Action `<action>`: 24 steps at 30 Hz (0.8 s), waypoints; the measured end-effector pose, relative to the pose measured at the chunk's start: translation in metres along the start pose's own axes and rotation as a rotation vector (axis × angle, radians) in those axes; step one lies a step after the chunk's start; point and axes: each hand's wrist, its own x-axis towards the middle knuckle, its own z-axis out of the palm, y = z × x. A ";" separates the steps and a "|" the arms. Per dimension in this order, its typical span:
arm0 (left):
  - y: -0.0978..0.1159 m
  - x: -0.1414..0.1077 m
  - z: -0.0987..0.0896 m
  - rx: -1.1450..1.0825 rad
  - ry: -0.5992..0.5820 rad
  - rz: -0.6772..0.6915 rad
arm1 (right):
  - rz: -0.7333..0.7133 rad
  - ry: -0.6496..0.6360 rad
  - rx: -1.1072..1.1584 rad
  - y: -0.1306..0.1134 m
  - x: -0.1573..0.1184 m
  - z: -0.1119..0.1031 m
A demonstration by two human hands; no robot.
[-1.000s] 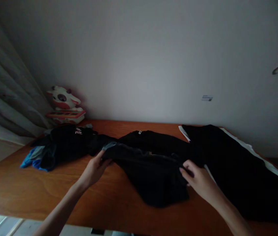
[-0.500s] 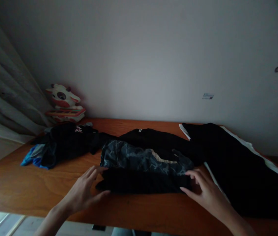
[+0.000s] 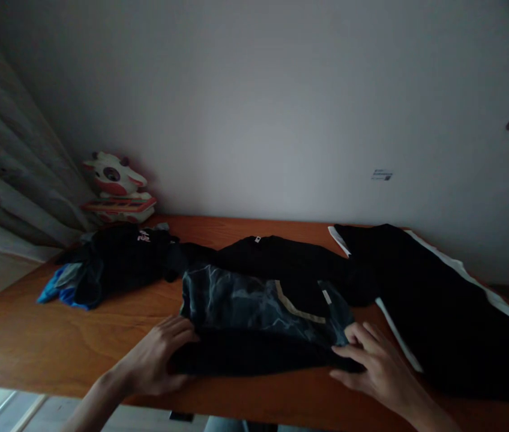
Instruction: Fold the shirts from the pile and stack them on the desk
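A black shirt (image 3: 281, 258) with a small white label lies across the middle of the table. Its near part is folded into a band, with a marbled grey-blue section (image 3: 236, 297) above a plain black strip (image 3: 249, 357). At the left end of this band, my left hand (image 3: 162, 354) is closed on the cloth, fingers over the top and thumb low; its fingertips are partly hidden. My right hand (image 3: 371, 363) grips the right end with bent fingers, its thumb by the lower edge. A beige trim line runs across the marbled section near the right hand.
A heap of dark and blue clothes (image 3: 123, 264) sits on the wooden table (image 3: 119, 324) at left. Behind it stands a cow-shaped toy keyboard (image 3: 119, 189) beside a curtain (image 3: 15, 162). A black garment with white edges (image 3: 452, 318) is spread at right. A wall (image 3: 272, 108) rises behind.
The folded band has come nearer to me and spread a little, showing more of the marbled cloth. Both hands have moved slightly nearer and closed on its ends.
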 end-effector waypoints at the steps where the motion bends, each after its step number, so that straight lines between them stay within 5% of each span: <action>1: -0.001 0.003 -0.004 -0.061 -0.035 0.003 | 0.025 0.015 0.029 0.001 0.003 -0.003; 3: -0.010 0.018 -0.011 -0.125 0.034 -0.061 | 0.118 0.085 0.092 0.005 0.018 -0.006; 8: -0.053 0.096 -0.010 -0.030 0.463 -0.338 | 0.327 0.229 0.168 0.038 0.082 0.015; 15: -0.106 0.183 0.003 0.108 0.118 -0.505 | 0.511 0.037 -0.011 0.101 0.143 0.051; 19: -0.124 0.193 0.009 0.138 0.070 -0.637 | 0.615 -0.008 -0.053 0.121 0.152 0.056; 24: -0.130 0.192 0.003 0.116 -0.006 -0.602 | 0.716 -0.066 -0.077 0.134 0.157 0.059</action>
